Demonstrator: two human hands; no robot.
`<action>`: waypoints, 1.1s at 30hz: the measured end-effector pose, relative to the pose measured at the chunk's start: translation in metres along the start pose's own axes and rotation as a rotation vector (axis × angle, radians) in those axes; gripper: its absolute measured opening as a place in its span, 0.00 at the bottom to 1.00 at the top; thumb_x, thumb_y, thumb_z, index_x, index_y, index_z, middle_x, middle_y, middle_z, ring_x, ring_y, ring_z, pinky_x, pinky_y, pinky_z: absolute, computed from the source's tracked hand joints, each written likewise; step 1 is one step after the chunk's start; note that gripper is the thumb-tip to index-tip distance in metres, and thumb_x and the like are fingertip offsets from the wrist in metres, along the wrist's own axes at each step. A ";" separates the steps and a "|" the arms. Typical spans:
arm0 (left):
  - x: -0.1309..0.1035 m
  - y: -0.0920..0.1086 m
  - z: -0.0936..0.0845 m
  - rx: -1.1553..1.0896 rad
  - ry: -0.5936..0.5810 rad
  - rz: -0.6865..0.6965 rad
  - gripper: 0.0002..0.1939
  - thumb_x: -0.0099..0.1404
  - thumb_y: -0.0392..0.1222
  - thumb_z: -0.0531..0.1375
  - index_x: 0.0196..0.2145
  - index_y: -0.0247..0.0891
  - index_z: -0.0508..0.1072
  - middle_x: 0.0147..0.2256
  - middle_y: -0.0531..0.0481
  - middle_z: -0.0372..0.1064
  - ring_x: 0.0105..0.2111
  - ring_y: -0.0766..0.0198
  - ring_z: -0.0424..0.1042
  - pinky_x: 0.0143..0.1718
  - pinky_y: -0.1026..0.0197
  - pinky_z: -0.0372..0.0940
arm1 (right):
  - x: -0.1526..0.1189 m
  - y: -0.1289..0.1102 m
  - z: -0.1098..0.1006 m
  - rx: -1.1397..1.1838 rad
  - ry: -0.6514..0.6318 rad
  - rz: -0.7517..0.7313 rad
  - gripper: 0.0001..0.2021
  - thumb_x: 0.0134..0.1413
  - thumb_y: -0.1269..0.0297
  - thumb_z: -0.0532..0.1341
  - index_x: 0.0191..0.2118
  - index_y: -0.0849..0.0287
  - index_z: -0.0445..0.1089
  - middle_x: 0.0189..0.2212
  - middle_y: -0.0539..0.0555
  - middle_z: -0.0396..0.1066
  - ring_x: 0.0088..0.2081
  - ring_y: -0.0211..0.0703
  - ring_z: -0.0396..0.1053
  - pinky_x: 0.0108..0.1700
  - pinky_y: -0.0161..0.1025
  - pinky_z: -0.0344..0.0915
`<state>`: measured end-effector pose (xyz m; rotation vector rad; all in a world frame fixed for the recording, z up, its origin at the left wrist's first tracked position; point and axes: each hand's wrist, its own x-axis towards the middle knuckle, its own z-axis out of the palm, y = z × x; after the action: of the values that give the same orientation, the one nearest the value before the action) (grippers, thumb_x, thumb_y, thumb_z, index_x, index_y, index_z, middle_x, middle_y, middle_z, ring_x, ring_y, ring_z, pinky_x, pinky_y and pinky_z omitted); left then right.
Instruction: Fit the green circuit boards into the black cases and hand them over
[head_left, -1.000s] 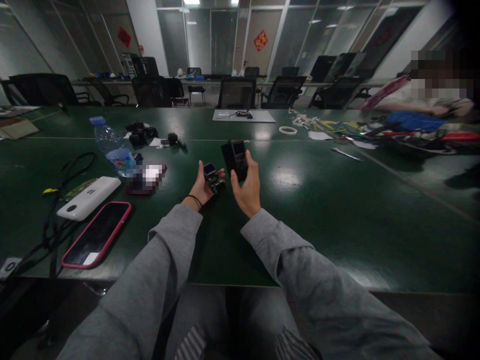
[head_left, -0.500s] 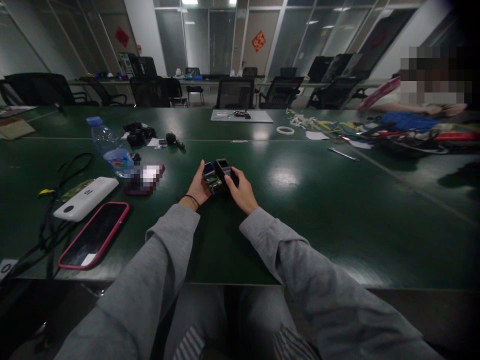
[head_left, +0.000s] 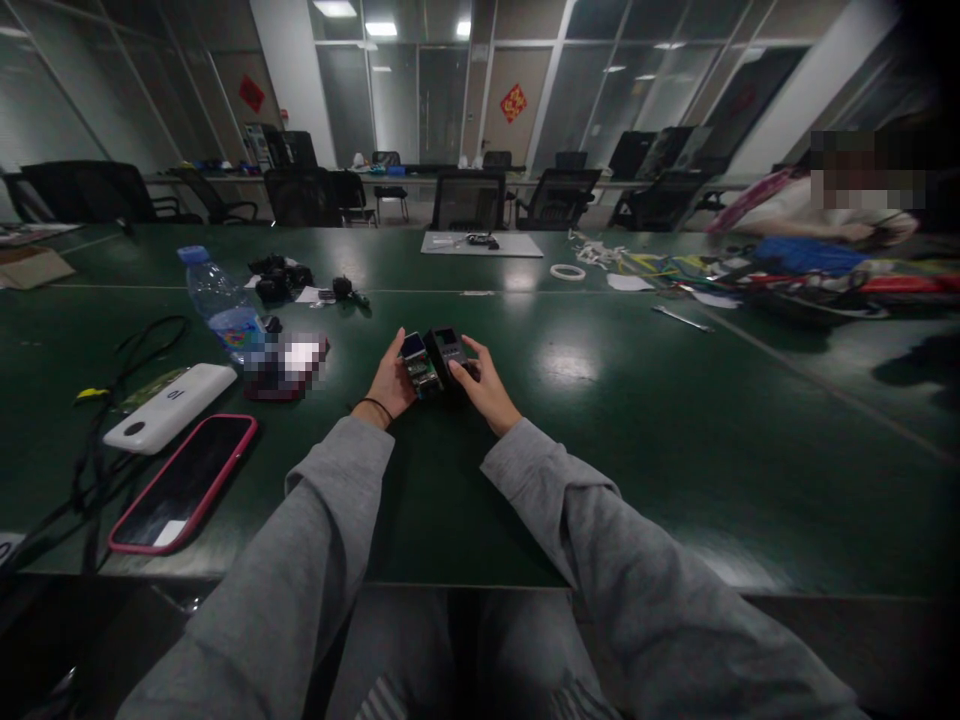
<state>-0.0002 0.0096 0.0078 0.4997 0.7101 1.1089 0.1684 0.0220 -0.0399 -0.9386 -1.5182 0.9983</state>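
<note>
"Circuit board (head_left: pixel 421 372): where is it?"

"In the left hand (head_left: pixel 393 386), gripped above the desk (head_left: pixel 637 450), in from the middle of its near edge."

"And the right hand (head_left: pixel 490 390)?"

"Grasping the black case (head_left: pixel 449 353), just beside the board; I can't tell whether they touch."

"What could go wrong?"

"A slack left grip could let the board drop; a tilted case knocking it could scrape its bare face."
</note>
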 end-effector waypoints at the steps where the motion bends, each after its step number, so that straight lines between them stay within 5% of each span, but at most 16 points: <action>1: -0.001 0.000 0.001 0.003 -0.009 -0.006 0.28 0.65 0.62 0.53 0.40 0.33 0.78 0.30 0.41 0.78 0.36 0.53 0.78 0.44 0.51 0.70 | -0.001 -0.002 0.000 0.004 -0.012 0.006 0.34 0.58 0.48 0.61 0.65 0.54 0.51 0.46 0.57 0.68 0.47 0.46 0.69 0.53 0.50 0.68; 11: -0.008 0.000 0.013 0.051 0.028 -0.019 0.28 0.68 0.60 0.51 0.46 0.33 0.76 0.33 0.41 0.78 0.36 0.54 0.77 0.45 0.51 0.69 | -0.005 -0.006 0.002 -0.006 -0.037 -0.028 0.37 0.53 0.46 0.65 0.63 0.55 0.54 0.41 0.55 0.66 0.44 0.47 0.69 0.51 0.51 0.69; 33: -0.004 0.001 0.007 0.038 -0.074 -0.008 0.27 0.67 0.59 0.53 0.46 0.33 0.76 0.33 0.41 0.78 0.37 0.53 0.77 0.44 0.51 0.67 | -0.004 -0.006 0.000 -0.011 -0.052 -0.049 0.37 0.53 0.45 0.65 0.63 0.53 0.53 0.43 0.56 0.65 0.46 0.49 0.66 0.53 0.53 0.65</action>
<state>0.0036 0.0057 0.0147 0.5669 0.6686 1.0660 0.1685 0.0161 -0.0362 -0.8854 -1.5847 0.9869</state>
